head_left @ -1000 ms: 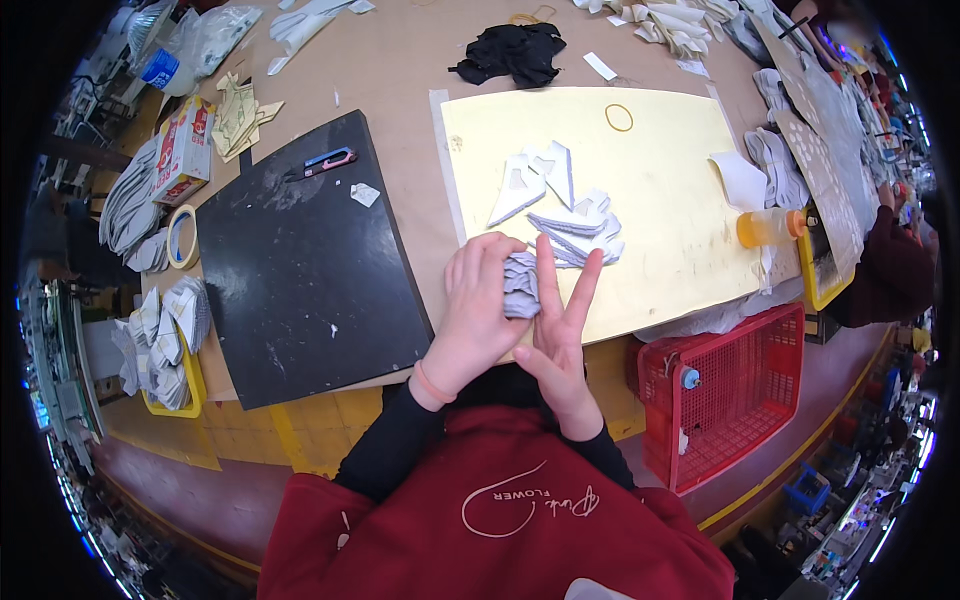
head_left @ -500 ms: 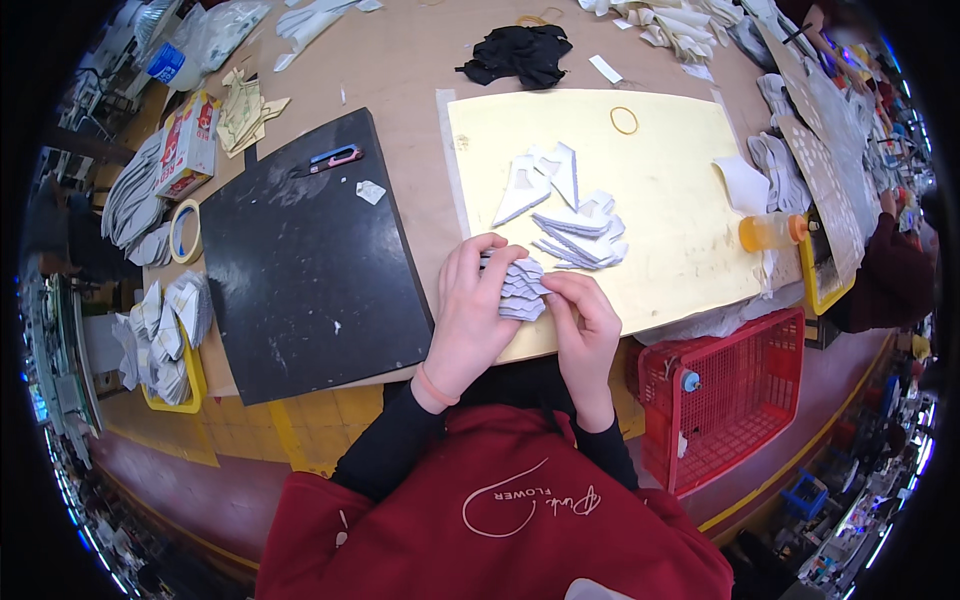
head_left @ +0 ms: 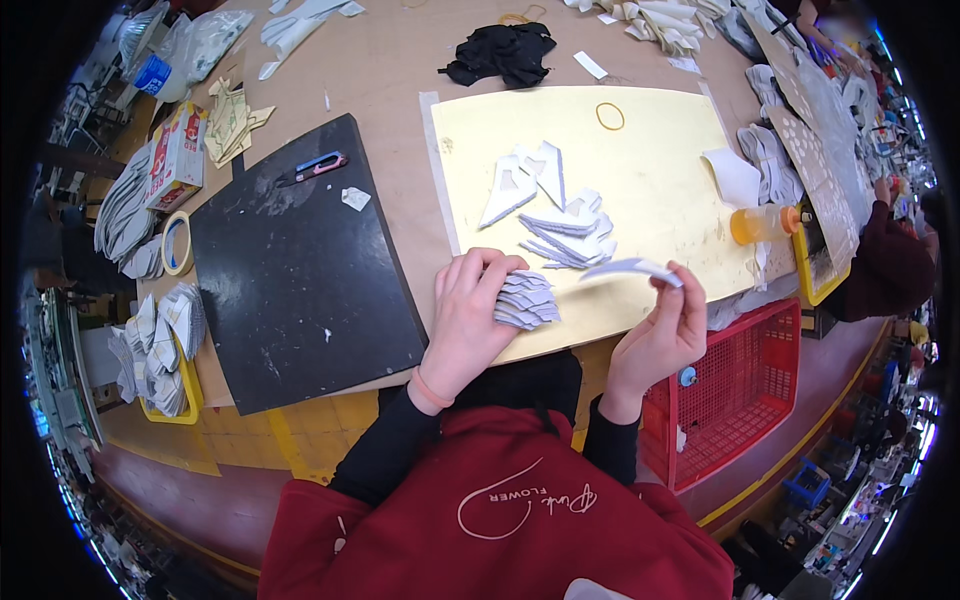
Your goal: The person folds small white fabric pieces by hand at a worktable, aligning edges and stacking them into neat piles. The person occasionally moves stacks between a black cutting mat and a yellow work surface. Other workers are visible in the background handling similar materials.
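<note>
Two hands are at work over the yellow cutting mat (head_left: pixel 660 160) on the brown worktop (head_left: pixel 400 60). Your left hand (head_left: pixel 470 320) curls around a fanned stack of white cut pieces (head_left: pixel 525 300), holding it at the mat's near edge. Your right hand (head_left: pixel 660 335) is lifted just beside it, pinching a single thin white piece (head_left: pixel 630 268) between fingertips. A loose pile of white pieces (head_left: pixel 565 235) lies on the mat behind the stack, and a black board (head_left: pixel 290 270) sits to your left.

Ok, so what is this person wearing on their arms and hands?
Both forearms are covered by close black long sleeves reaching the wrists, under a dark red top with a white looping emblem on the chest. The left hand is bare, with a thin pinkish band around its wrist. The right hand is bare, no glove.
</note>
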A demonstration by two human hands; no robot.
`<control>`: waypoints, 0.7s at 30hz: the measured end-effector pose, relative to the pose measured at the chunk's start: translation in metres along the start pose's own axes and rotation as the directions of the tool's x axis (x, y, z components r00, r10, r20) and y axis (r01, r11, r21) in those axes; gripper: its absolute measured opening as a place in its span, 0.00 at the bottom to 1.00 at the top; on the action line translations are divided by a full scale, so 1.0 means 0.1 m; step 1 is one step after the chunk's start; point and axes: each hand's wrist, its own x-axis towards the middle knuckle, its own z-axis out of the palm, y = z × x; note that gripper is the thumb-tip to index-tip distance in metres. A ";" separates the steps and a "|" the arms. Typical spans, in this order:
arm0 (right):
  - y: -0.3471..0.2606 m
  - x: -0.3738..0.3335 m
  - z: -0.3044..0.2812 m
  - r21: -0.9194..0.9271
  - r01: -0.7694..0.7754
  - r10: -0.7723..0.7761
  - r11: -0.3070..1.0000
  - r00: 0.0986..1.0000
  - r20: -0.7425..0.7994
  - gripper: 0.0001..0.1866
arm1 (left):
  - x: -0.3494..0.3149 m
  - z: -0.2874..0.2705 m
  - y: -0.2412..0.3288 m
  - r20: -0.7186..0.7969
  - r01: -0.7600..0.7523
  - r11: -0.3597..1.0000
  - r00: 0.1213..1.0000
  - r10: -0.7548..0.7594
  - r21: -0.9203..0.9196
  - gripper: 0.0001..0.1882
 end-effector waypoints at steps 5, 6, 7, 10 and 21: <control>0.02 -0.13 0.17 -0.256 0.009 0.096 0.967 0.915 0.393 0.09 | 0.00 0.02 0.05 -0.103 -0.031 0.999 0.994 0.029 -0.020 0.29; 0.07 -0.20 0.16 -0.246 0.002 0.139 0.969 0.820 0.555 0.09 | 0.00 0.03 0.07 -0.138 -0.055 0.998 0.989 0.055 0.003 0.30; 0.09 -0.27 0.16 -0.212 -0.075 0.188 0.974 0.788 0.586 0.09 | 0.00 0.04 0.08 -0.172 -0.075 0.997 0.982 0.079 0.028 0.31; 0.12 -0.35 0.17 -0.135 -0.242 0.270 0.961 0.712 0.648 0.11 | -0.03 0.07 -0.02 -0.134 -0.138 0.989 0.980 0.144 0.053 0.33; -0.01 -0.50 0.26 0.168 -0.648 0.340 0.743 0.581 0.740 0.49 | 0.04 0.05 0.04 -0.013 -0.100 0.981 0.995 0.104 0.165 0.48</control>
